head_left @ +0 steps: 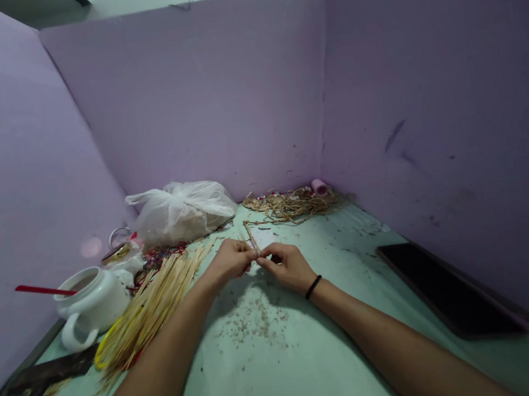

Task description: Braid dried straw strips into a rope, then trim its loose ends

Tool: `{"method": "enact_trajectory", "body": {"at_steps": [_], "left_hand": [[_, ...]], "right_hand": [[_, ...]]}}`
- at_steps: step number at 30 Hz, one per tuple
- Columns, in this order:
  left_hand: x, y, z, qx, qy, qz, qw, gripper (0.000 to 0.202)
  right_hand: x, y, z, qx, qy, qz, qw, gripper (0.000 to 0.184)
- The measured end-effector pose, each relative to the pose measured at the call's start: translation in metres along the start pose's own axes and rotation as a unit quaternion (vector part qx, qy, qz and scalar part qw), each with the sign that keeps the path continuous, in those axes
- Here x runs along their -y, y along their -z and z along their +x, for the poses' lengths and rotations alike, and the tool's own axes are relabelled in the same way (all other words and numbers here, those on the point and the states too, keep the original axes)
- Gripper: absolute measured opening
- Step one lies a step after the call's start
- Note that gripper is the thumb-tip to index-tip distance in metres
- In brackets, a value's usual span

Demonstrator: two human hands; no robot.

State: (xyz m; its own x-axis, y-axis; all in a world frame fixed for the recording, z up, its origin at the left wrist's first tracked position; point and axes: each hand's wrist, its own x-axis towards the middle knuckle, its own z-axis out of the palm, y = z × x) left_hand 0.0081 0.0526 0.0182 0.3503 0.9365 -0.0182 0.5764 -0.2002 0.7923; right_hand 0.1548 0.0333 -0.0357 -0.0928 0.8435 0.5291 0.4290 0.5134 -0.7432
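Both hands meet over the middle of the pale green table (283,370), fingertips pinched on one thin straw (250,235). The left hand (231,260) and right hand (287,266) both close on its near end (the exact grip is too small to read), so neither is nearer. The straw's long axis runs away from the person, toward the tangle of fibre (292,205). A bundle of straws (155,303) lies just beside the left forearm
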Motion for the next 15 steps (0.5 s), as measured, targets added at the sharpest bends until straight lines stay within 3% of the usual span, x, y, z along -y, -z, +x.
{"method": "enact_trajectory", "body": {"at_steps": [2,3,5,8,10,11,15], "left_hand": [[-0.003,0.021,-0.007,0.102,0.040,0.019,0.994,0.025],[-0.005,0.031,-0.009,0.107,0.047,0.034,0.993,0.029],[-0.006,0.048,-0.010,0.038,0.059,0.007,0.998,0.039],[0.002,0.057,-0.001,-0.123,0.070,-0.048,0.989,0.039],[0.014,0.051,0.007,-0.177,0.079,-0.048,0.980,0.031],[0.020,0.044,0.011,-0.177,0.085,-0.036,0.980,0.028],[0.045,0.007,0.019,-0.121,0.073,0.018,0.990,0.023]], "right_hand": [[0.000,-0.001,0.000,-0.053,-0.050,0.049,0.996,0.022],[-0.001,-0.001,0.001,-0.085,-0.085,0.086,0.989,0.026],[-0.006,0.000,0.003,-0.147,-0.157,0.158,0.964,0.029],[-0.018,0.003,0.005,-0.223,-0.229,0.223,0.921,0.030],[-0.025,0.005,0.008,-0.252,-0.259,0.241,0.901,0.029],[-0.028,0.005,0.011,-0.258,-0.274,0.237,0.896,0.029],[-0.038,0.007,0.042,-0.177,-0.307,0.093,0.930,0.031]]}}
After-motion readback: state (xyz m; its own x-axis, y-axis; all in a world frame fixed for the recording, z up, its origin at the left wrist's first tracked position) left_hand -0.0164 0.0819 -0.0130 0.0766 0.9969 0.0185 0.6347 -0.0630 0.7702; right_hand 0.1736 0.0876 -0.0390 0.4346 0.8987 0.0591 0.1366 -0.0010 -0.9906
